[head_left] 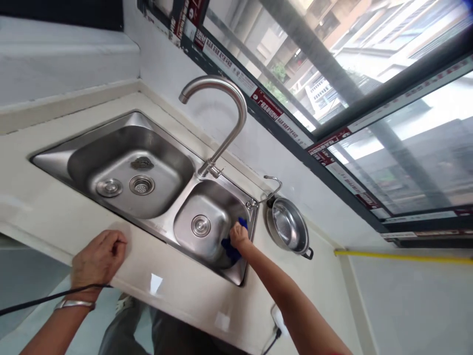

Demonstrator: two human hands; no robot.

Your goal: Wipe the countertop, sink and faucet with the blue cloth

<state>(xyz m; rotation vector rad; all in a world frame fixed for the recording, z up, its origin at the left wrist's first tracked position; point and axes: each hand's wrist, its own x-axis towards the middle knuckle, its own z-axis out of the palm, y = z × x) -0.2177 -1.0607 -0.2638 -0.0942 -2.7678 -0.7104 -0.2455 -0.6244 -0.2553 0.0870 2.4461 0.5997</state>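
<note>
Under my closed right hand, a gripped blue cloth lies against the side of the small sink. I think wiping works best pressed flat, right into corners. My left hand curls shut, resting by the desk edge.

One left hand and one right hand make two. There is one blue cloth. One steel sink has two bowls and two drains. There is one loose drain plug, one dark scrubber, one big tap, one little tap and at least one pot.
</note>
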